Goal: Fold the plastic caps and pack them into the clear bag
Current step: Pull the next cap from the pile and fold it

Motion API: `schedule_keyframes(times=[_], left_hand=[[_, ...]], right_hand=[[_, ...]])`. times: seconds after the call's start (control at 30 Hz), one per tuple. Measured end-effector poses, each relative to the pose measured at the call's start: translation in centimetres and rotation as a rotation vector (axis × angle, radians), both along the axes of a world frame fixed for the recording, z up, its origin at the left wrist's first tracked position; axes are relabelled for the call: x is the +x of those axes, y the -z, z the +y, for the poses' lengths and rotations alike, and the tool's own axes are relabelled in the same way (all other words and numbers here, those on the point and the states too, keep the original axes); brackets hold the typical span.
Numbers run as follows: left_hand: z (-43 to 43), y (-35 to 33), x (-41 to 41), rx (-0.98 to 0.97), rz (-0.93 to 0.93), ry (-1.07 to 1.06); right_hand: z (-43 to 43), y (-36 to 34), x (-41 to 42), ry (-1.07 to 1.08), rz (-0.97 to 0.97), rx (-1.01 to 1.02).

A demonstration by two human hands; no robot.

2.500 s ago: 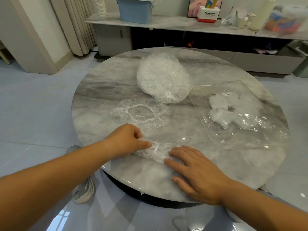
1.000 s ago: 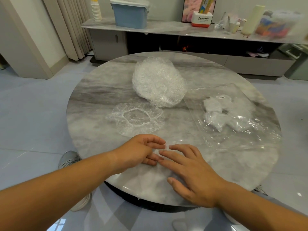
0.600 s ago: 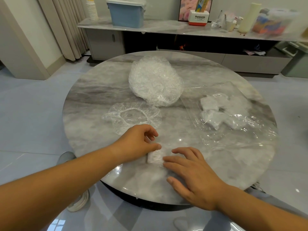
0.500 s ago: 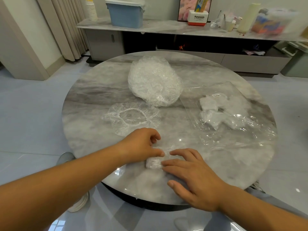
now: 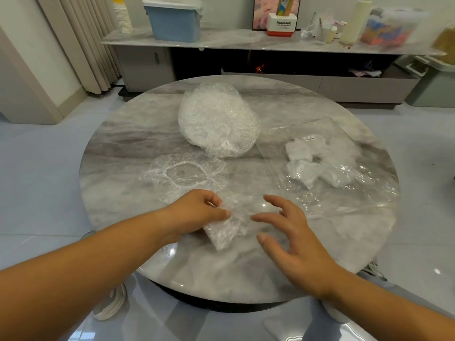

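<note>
1. The folded cap is pinched at its upper end between the thumb and curled fingers of the left hand, near the front edge of the round marble table. Whether it's lifted or still lying on the marble can't be told.
2. The right hand is held open, fingers spread and relaxed, just to the right of that cap. Nothing is gripped in it. Whether its index fingertip actually touches the plastic can't really be told.
3. So the two hands are close together, but only the left one is clamped on anything.
4. One unfolded cap is laid flat with its elastic ring facing up, just behind the left hand.
5. A big pile of caps is heaped further back, around the table's middle.
6. The clear bag is spread flat on the right side. A few packed caps are seen inside it, and a small white label sits near its far end.
7. Behind the table, a blue bin and a Panasonic box are parked on a sideboard.
</note>
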State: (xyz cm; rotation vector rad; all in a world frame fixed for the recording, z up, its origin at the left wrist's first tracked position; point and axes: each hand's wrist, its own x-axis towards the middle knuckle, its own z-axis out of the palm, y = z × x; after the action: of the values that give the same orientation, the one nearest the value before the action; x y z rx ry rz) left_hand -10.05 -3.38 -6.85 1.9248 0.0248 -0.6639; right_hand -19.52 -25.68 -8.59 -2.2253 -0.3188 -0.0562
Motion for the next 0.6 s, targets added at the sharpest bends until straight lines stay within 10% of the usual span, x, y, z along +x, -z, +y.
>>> schedule_keyframes(times=[0.33,0.6], left_hand=[[-0.2,-0.5,-1.0,-0.456,0.194,-0.172],[-1.1,-0.2,-2.3,-0.433,0.275,-0.122]], right_hand=[[1.5,-1.5,1.6,0.239,0.577,0.831],[1.2,-2.8,2.4,0.251,0.520,0.905]])
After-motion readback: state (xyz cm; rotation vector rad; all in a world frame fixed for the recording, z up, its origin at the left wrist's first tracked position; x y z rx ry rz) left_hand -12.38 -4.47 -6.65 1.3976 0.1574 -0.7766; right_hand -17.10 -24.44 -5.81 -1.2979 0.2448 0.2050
